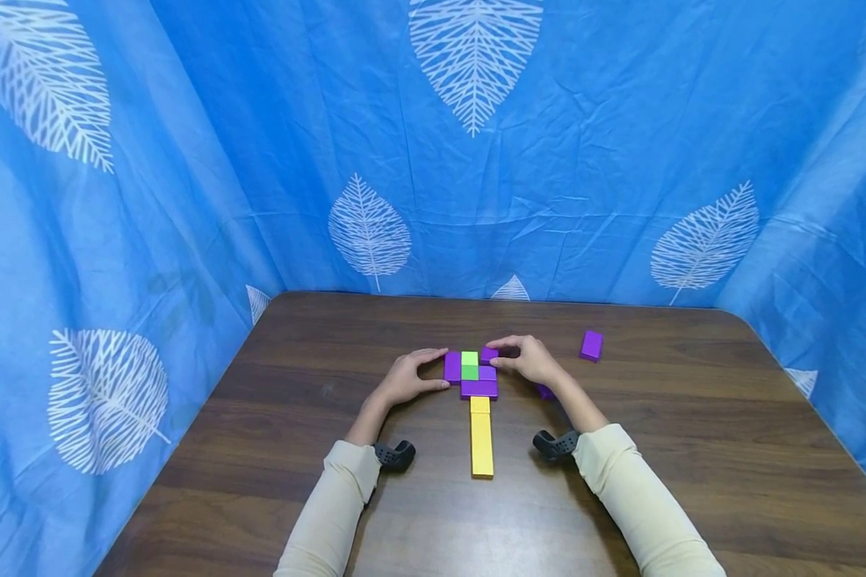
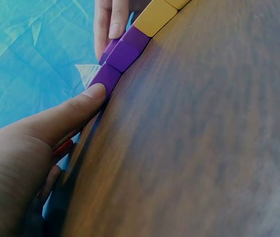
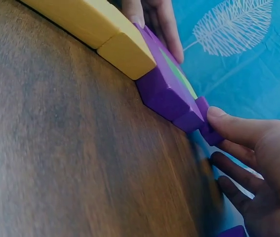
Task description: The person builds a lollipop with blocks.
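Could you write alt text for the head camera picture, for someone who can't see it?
Two hands, left and right, touch a cluster of purple blocks around a green block on a wooden table. A yellow strip extends toward the person.

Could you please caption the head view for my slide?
Both hands, left hand and right hand, flank purple blocks around a green block.
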`<state>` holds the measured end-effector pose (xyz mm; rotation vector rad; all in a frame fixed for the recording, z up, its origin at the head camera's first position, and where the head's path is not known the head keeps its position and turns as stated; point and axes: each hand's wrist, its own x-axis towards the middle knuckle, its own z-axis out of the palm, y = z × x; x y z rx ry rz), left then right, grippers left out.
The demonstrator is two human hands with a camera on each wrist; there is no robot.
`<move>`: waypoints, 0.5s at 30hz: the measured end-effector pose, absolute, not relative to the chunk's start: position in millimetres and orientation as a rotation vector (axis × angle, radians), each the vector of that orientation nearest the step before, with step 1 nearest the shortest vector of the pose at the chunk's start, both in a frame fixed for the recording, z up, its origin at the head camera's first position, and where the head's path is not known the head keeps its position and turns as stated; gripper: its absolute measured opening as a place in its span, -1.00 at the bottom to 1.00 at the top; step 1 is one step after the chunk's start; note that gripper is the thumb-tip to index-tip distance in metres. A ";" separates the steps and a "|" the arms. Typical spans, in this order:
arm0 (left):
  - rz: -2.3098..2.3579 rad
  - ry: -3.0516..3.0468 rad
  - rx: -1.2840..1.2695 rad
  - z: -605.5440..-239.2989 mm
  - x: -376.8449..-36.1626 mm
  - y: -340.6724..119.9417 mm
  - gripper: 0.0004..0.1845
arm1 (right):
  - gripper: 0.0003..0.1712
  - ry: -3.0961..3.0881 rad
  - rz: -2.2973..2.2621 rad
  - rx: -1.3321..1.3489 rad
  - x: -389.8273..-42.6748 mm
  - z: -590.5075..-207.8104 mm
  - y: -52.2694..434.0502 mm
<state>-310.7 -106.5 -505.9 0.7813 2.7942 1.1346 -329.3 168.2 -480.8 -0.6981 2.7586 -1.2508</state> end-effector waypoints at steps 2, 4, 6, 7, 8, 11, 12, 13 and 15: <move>1.132 2.793 0.781 -506.0 -310.7 -106.3 -0.29 | -0.61 2.747 -1.242 -0.705 -329.1 -481.1 167.3; 1.128 2.792 0.784 -506.2 -310.6 -106.2 -0.30 | -0.62 2.733 -1.237 -0.700 -328.6 -481.3 166.8; 1.131 2.790 0.785 -506.3 -310.6 -106.1 -0.29 | -0.62 2.720 -1.236 -0.689 -328.0 -481.3 166.7; 1.134 2.789 0.785 -506.2 -310.6 -106.2 -0.30 | -0.62 2.716 -1.236 -0.684 -327.8 -481.2 166.7; 1.138 2.788 0.785 -506.1 -310.6 -106.3 -0.30 | -0.62 2.714 -1.233 -0.675 -327.5 -481.0 166.6; 1.143 2.790 0.782 -506.0 -310.9 -106.7 -0.30 | -0.62 2.704 -1.227 -0.658 -327.5 -480.5 166.5; 1.141 2.792 0.782 -505.9 -310.9 -106.9 -0.30 | -0.62 2.703 -1.223 -0.648 -327.6 -480.4 166.3; 1.138 2.794 0.783 -506.0 -311.1 -107.0 -0.30 | -0.62 2.702 -1.219 -0.638 -327.7 -480.4 166.0; 1.133 2.796 0.784 -506.2 -311.1 -107.4 -0.29 | -0.62 2.697 -1.211 -0.624 -328.2 -480.8 165.6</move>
